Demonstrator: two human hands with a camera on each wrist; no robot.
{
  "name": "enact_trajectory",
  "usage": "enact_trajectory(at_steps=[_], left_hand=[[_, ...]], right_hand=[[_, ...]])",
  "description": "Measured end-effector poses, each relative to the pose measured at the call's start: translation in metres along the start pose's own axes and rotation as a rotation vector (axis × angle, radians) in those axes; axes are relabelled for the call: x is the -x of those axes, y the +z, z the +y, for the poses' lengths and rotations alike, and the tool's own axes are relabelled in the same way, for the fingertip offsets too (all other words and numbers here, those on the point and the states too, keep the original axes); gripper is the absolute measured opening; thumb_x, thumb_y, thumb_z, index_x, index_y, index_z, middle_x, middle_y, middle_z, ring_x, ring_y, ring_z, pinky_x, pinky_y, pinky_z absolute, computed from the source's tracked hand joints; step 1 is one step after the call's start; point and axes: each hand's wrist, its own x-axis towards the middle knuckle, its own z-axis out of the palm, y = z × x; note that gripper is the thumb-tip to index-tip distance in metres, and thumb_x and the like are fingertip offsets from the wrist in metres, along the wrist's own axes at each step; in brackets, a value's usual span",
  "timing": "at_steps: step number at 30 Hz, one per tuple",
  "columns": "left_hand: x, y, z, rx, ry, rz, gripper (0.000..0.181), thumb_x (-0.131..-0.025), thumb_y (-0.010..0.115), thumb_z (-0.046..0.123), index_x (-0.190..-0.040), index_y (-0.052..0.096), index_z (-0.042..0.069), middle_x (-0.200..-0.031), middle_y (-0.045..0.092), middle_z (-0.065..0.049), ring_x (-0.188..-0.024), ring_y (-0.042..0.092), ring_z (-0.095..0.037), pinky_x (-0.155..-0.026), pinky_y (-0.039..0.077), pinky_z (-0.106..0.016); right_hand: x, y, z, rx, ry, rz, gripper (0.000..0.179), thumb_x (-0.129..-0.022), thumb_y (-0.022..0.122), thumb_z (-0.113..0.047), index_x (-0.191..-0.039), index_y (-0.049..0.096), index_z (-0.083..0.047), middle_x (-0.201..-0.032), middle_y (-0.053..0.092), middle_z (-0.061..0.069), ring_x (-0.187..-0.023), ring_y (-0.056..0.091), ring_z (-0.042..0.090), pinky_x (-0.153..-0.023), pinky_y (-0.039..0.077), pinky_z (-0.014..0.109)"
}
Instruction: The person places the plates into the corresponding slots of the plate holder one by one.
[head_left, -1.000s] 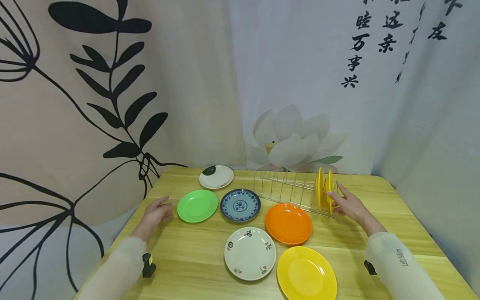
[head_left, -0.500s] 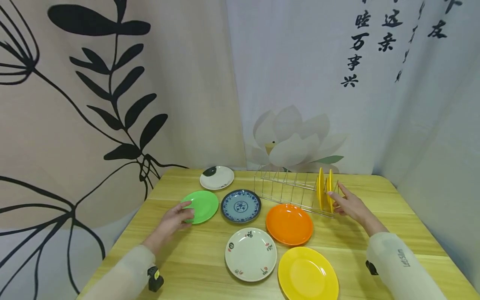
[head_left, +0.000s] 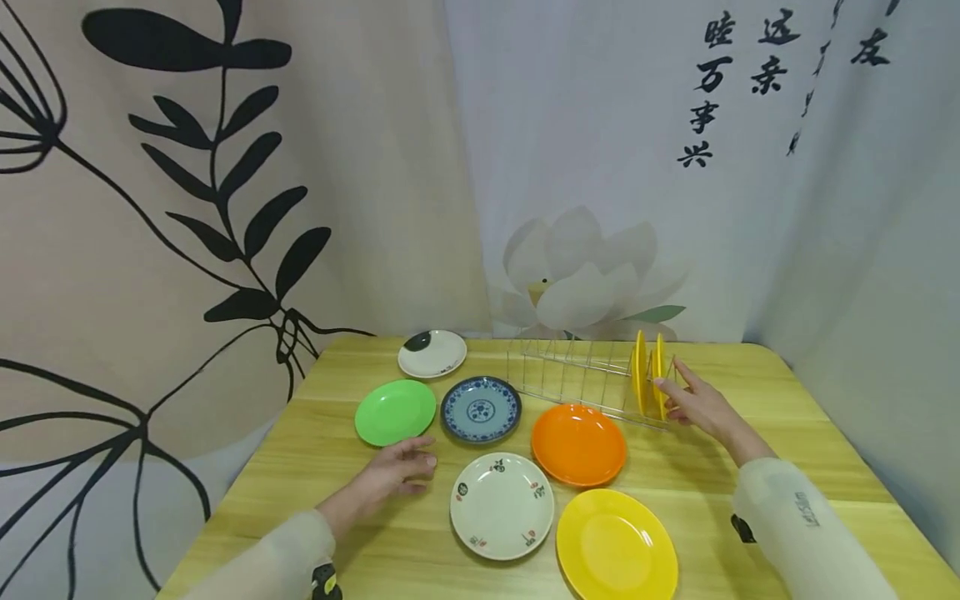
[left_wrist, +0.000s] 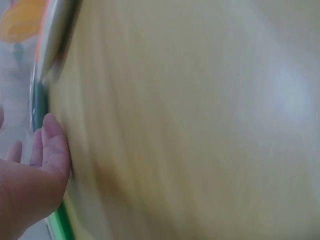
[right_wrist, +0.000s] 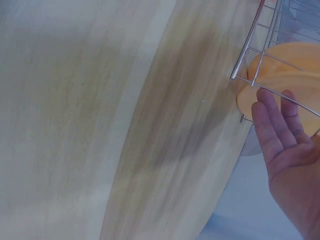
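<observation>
My left hand (head_left: pixel 386 479) hovers low over the table, fingers loosely extended and holding nothing. It is between the green plate (head_left: pixel 393 412) and the white plate with small floral prints (head_left: pixel 501 507). In the left wrist view, a bit of green rim (left_wrist: pixel 61 225) shows beyond the hand. At the wire dish rack's (head_left: pixel 628 419) right end is my right hand (head_left: pixel 701 408), its relaxed fingers right at the end wire in the right wrist view. Two yellow plates stand upright in the rack; the outer one (head_left: pixel 659 371) is beside the fingers, the other (head_left: pixel 639 371) just left.
Flat on the table (head_left: pixel 360 567) lie a blue patterned plate (head_left: pixel 481 410), an orange plate (head_left: pixel 578 446), a yellow plate (head_left: pixel 617 546) and, at the back, a white dish with a dark patch (head_left: pixel 442 357). A printed curtain (head_left: pixel 390 167) hangs behind the table.
My left hand has moved right from the table's left side, passing over the green plate's near edge to a spot in front of it. The right hand stays at the rack's end.
</observation>
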Motion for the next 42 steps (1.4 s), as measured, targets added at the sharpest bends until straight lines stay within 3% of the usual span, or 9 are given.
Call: enact_trajectory(at_steps=[6,20,33,42], left_hand=[[0.004,0.016,-0.007,0.024,0.014,-0.077,0.064,-0.094,0.067,0.012,-0.145,0.037,-0.009,-0.122,0.056,-0.02,-0.102,0.061,-0.024,-0.087,0.056,-0.045],[0.002,0.035,-0.013,-0.012,0.018,-0.138,0.064,-0.088,0.068,-0.001,-0.144,0.038,-0.01,-0.126,0.058,-0.024,-0.104,0.063,-0.029,-0.083,0.058,-0.05],[-0.001,0.039,-0.009,-0.07,-0.033,-0.125,0.063,-0.085,0.068,-0.002,-0.142,0.044,-0.008,-0.121,0.06,-0.017,-0.098,0.064,-0.024,-0.079,0.059,-0.042],[-0.001,0.044,-0.008,-0.1,-0.011,-0.112,0.057,-0.08,0.065,-0.01,-0.136,0.05,-0.01,-0.118,0.062,-0.015,-0.096,0.063,-0.023,-0.079,0.059,-0.039]], right_hand=[[-0.003,0.001,-0.001,0.006,-0.005,-0.009,0.088,-0.101,0.044,-0.055,-0.159,-0.006,-0.01,-0.112,0.062,0.026,-0.095,0.068,0.036,-0.084,0.058,0.047],[-0.004,0.003,0.0,-0.004,-0.016,-0.017,0.09,-0.1,0.044,-0.058,-0.159,-0.007,-0.011,-0.111,0.062,0.025,-0.095,0.067,0.036,-0.084,0.057,0.048],[-0.004,0.003,-0.002,-0.013,0.0,-0.007,0.091,-0.1,0.045,-0.059,-0.159,-0.005,-0.011,-0.113,0.061,0.027,-0.095,0.067,0.037,-0.084,0.057,0.048],[-0.004,0.003,0.002,-0.01,-0.004,-0.008,0.09,-0.1,0.044,-0.059,-0.159,-0.006,-0.012,-0.112,0.062,0.027,-0.095,0.068,0.036,-0.085,0.057,0.049]])
